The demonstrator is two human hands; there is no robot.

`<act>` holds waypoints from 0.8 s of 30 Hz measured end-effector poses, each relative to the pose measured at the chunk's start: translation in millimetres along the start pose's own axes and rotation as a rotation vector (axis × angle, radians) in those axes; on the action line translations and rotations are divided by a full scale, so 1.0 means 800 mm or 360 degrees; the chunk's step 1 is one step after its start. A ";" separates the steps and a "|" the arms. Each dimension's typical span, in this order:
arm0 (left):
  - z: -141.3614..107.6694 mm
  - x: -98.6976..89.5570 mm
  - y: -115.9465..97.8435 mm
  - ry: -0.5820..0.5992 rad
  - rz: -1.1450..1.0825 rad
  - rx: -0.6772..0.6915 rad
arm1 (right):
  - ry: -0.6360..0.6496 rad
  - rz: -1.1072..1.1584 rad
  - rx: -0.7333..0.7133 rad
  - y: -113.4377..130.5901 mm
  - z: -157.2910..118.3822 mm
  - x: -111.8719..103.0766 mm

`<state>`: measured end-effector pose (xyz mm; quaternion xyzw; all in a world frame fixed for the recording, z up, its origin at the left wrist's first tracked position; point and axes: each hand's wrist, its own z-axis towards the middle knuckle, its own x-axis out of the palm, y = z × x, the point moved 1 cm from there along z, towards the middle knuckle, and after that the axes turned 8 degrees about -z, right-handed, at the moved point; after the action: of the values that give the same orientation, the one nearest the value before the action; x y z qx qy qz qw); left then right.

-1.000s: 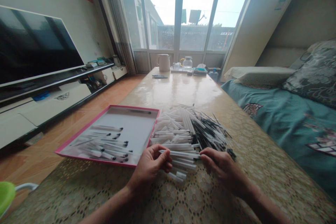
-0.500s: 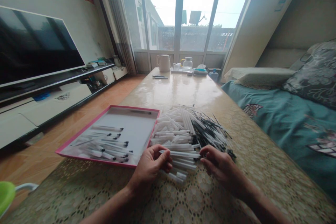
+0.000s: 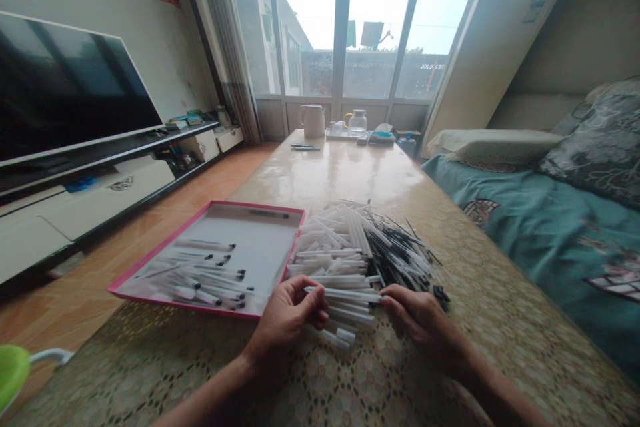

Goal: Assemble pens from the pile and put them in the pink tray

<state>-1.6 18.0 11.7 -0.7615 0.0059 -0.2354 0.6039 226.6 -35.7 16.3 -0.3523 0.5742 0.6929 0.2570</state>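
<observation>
In the head view a white pen (image 3: 350, 294) lies crosswise between my two hands, just above the table. My left hand (image 3: 290, 310) is closed round its left end. The fingers of my right hand (image 3: 413, 313) pinch its right end. Under and behind the pen spreads a pile of white pen barrels (image 3: 327, 253). Black and clear pen refills (image 3: 405, 250) lie in a heap behind my right hand. A few clear caps (image 3: 345, 337) rest in front of the pile. To the left, a pink-rimmed tray (image 3: 187, 311) holds several pens with black ends (image 3: 215, 280).
A beige jug (image 3: 313, 121), a glass pitcher (image 3: 357, 121) and a tissue pack (image 3: 383, 135) stand at the table's far end. Right of the patterned table (image 3: 370, 380) is a bed with a teal cover (image 3: 540, 227). A TV cabinet (image 3: 120, 183) runs along the left.
My right hand's fingers have closed in on the right end of the pen and the hand has turned slightly. My left hand and the tray look unchanged.
</observation>
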 end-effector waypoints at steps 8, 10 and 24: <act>0.000 -0.001 0.001 -0.0039 -0.0019 0.0013 | -0.0211 -0.0063 0.0053 -0.007 0.001 -0.012; -0.001 0.001 0.000 -0.0060 -0.0018 0.0022 | -0.0325 -0.0120 0.0130 -0.018 0.002 -0.015; -0.001 0.002 0.000 -0.0055 -0.0026 0.0019 | -0.0188 -0.0023 -0.0079 0.004 0.001 -0.006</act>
<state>-0.8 16.8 12.6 -0.7618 -0.0122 -0.2271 0.6066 227.2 -35.2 22.3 -0.3213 0.5381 0.7247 0.2866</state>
